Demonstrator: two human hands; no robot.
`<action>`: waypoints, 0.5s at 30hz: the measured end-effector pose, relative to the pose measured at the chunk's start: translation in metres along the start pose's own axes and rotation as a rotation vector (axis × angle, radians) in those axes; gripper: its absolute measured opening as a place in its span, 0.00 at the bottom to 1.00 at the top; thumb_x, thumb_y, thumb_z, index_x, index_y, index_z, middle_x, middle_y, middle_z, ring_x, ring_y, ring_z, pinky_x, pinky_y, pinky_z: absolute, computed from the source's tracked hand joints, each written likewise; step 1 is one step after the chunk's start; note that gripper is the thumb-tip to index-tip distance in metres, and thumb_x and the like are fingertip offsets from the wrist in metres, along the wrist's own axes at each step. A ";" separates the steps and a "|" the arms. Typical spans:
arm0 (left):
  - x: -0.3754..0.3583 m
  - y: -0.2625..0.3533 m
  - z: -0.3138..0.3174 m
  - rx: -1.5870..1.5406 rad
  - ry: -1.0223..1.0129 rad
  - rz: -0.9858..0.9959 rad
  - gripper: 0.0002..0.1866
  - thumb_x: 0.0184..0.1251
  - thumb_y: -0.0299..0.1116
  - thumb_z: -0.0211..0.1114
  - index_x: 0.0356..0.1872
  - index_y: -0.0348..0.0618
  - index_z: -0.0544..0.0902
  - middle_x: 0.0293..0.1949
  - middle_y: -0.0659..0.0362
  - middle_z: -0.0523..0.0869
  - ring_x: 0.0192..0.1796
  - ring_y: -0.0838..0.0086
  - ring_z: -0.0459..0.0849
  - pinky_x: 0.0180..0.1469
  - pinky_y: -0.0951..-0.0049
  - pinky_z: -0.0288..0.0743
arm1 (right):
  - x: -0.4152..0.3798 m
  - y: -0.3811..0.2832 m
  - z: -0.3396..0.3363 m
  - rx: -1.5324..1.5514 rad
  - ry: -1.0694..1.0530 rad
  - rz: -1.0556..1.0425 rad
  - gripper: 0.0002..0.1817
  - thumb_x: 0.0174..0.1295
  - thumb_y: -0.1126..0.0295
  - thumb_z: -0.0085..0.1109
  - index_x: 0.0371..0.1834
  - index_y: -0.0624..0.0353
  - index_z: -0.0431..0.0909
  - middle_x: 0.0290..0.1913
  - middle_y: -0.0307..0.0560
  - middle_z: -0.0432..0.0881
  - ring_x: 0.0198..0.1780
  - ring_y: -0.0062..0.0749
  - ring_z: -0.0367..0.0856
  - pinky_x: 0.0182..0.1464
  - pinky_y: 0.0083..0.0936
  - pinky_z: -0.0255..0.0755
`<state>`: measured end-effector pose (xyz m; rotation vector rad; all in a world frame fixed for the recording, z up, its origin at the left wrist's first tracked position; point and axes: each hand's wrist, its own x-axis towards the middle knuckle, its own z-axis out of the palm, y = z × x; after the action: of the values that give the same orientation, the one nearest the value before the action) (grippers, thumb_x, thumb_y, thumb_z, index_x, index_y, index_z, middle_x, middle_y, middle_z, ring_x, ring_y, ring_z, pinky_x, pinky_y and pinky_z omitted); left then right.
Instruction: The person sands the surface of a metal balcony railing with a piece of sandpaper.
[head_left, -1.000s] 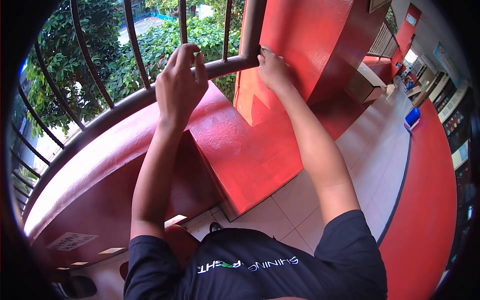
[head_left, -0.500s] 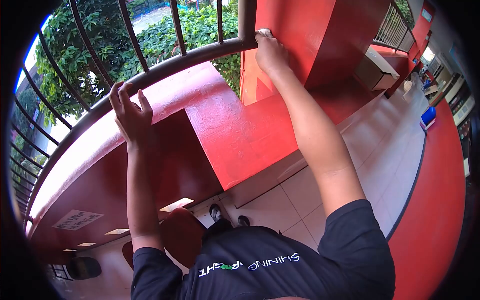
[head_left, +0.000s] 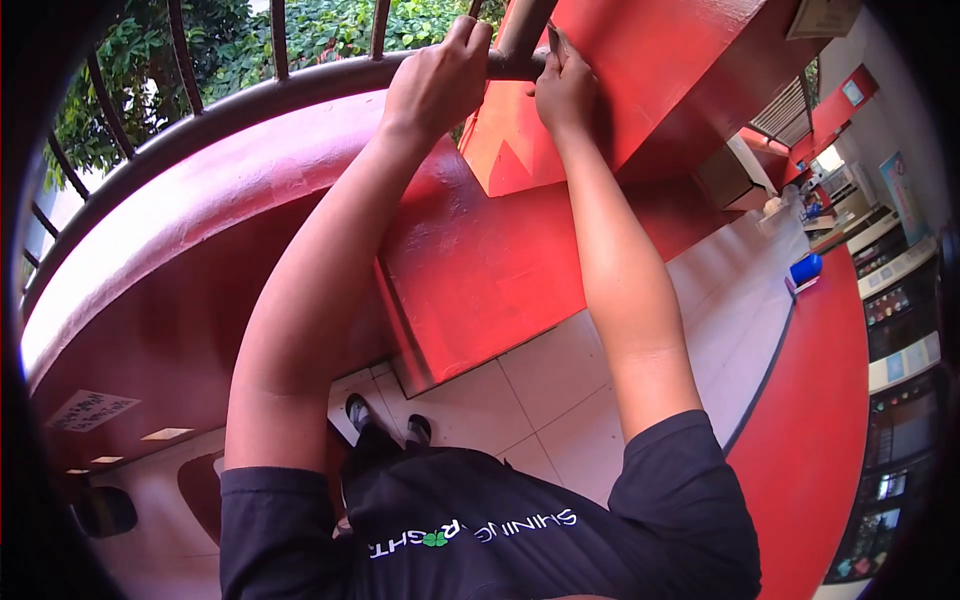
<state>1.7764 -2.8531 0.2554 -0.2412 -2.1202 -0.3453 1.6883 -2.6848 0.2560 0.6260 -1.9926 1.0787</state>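
We wrap our left hand around the dark, rigid metal rail; our right hand pinches something unclear beside the post.

The left hand, which half a second ago hung open beside the rail further left, has moved in and now grips it just beside the right hand. The view has tipped down, showing less of the bars.

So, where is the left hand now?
In the head view, the left hand is at top centre, gripping the rail beside the right hand, near the red pillar.
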 end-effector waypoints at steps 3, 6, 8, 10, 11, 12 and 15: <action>-0.010 -0.008 0.011 -0.006 0.127 -0.056 0.10 0.75 0.32 0.60 0.53 0.45 0.74 0.45 0.50 0.85 0.36 0.47 0.90 0.32 0.49 0.85 | -0.004 -0.002 -0.001 0.232 -0.202 0.127 0.23 0.73 0.78 0.48 0.69 0.58 0.77 0.55 0.53 0.89 0.49 0.47 0.92 0.41 0.37 0.90; -0.015 -0.018 0.019 -0.003 0.219 0.029 0.14 0.73 0.31 0.59 0.57 0.46 0.76 0.54 0.54 0.87 0.30 0.54 0.91 0.26 0.55 0.85 | 0.015 0.005 0.002 0.225 -0.310 0.190 0.22 0.74 0.76 0.47 0.68 0.58 0.78 0.54 0.52 0.90 0.49 0.42 0.92 0.33 0.35 0.90; -0.015 -0.008 0.003 0.021 0.156 -0.025 0.10 0.71 0.28 0.58 0.50 0.38 0.75 0.51 0.42 0.85 0.31 0.51 0.90 0.30 0.56 0.83 | 0.003 -0.014 -0.013 0.025 -0.371 0.206 0.21 0.74 0.75 0.47 0.68 0.56 0.78 0.54 0.55 0.89 0.51 0.50 0.91 0.44 0.40 0.90; -0.017 -0.012 0.006 0.052 0.141 -0.027 0.18 0.65 0.26 0.60 0.56 0.38 0.74 0.64 0.43 0.80 0.29 0.61 0.91 0.25 0.65 0.84 | -0.004 -0.015 -0.021 -0.186 -0.336 0.069 0.22 0.73 0.76 0.47 0.67 0.54 0.79 0.55 0.59 0.88 0.55 0.58 0.88 0.57 0.46 0.84; -0.019 -0.009 0.005 0.137 0.146 -0.012 0.19 0.65 0.26 0.61 0.57 0.38 0.73 0.66 0.43 0.80 0.29 0.62 0.91 0.25 0.65 0.84 | -0.004 -0.014 -0.019 -0.197 -0.344 0.060 0.21 0.71 0.77 0.49 0.65 0.57 0.80 0.55 0.64 0.87 0.58 0.63 0.85 0.65 0.49 0.77; -0.019 -0.007 0.004 0.220 0.155 0.002 0.21 0.65 0.26 0.61 0.59 0.38 0.73 0.68 0.42 0.79 0.28 0.63 0.92 0.24 0.64 0.83 | 0.002 -0.012 -0.016 -0.218 -0.366 0.049 0.21 0.71 0.77 0.49 0.65 0.57 0.80 0.55 0.64 0.87 0.58 0.63 0.85 0.65 0.49 0.77; -0.025 -0.005 -0.003 0.330 0.113 0.053 0.26 0.64 0.28 0.63 0.64 0.38 0.71 0.71 0.42 0.77 0.29 0.67 0.92 0.23 0.68 0.83 | 0.013 -0.005 -0.010 -0.300 -0.388 -0.043 0.20 0.75 0.67 0.47 0.66 0.54 0.80 0.60 0.64 0.84 0.64 0.58 0.82 0.63 0.48 0.76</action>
<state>1.7905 -2.8597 0.2352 -0.0823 -2.0180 0.0236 1.6883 -2.6794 0.2720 0.7524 -2.4004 0.6456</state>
